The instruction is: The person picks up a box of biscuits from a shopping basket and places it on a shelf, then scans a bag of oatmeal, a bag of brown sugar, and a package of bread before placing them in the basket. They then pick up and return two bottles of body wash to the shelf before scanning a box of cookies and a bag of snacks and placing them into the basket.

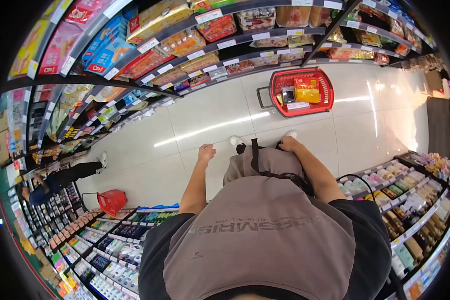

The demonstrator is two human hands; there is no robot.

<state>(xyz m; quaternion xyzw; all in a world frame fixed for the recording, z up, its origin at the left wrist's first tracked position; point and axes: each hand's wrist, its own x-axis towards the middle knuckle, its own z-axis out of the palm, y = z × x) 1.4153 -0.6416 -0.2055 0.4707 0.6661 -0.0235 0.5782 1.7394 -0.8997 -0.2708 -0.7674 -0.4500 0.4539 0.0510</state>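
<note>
My left hand (pixel 206 152) hangs over the floor beside my body, its fingers loosely curled in with nothing visible in them. Near my right hip, my right hand (pixel 289 144) is closed against a small dark thing that I cannot make out. A black strap (pixel 255 156) hangs down the front of my grey-brown top. Ahead of my feet, a red shopping basket (pixel 331 89) stands on the tiles with its dark handle folded out to the left. Inside it lie a red-and-yellow food packet (pixel 307 91) and a smaller dark package (pixel 288 95).
Shelves of packaged food (pixel 217 27) run along the far side of the aisle. Low racks of small goods (pixel 120 250) stand behind me on the left, more racks (pixel 410 200) on the right. To the left are another person (pixel 60 177) and a second red basket (pixel 112 201).
</note>
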